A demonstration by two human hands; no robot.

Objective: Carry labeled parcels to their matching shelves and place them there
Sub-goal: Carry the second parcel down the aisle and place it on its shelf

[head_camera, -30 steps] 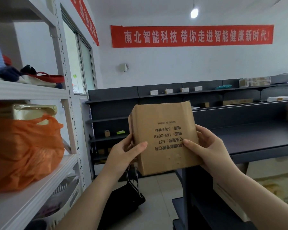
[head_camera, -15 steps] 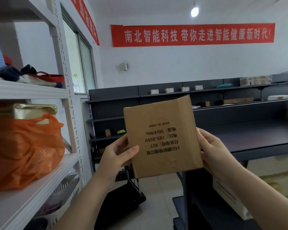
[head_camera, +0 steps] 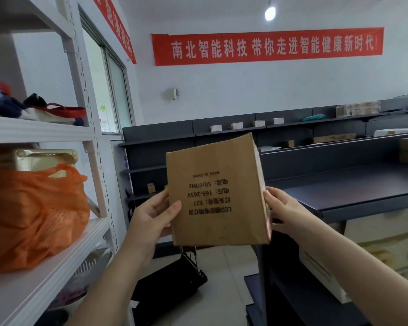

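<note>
I hold a brown cardboard parcel up in front of me at chest height, its printed text upside down. My left hand grips its left edge with the thumb on the front face. My right hand presses against its right side, fingers behind the box. A pale label strip shows along the parcel's right side. The dark grey shelf lies just right of the parcel, and a white shelving unit stands to the left.
An orange plastic bag sits on the white shelf. Dark wall shelves at the back carry small boxes. A black folded cart lies on the floor below the parcel. Cartons sit under the grey shelf at right.
The parcel has turned clockwise in my hands, so its right side now shows. My right hand slid from the front face to the side, and the box rose slightly.
</note>
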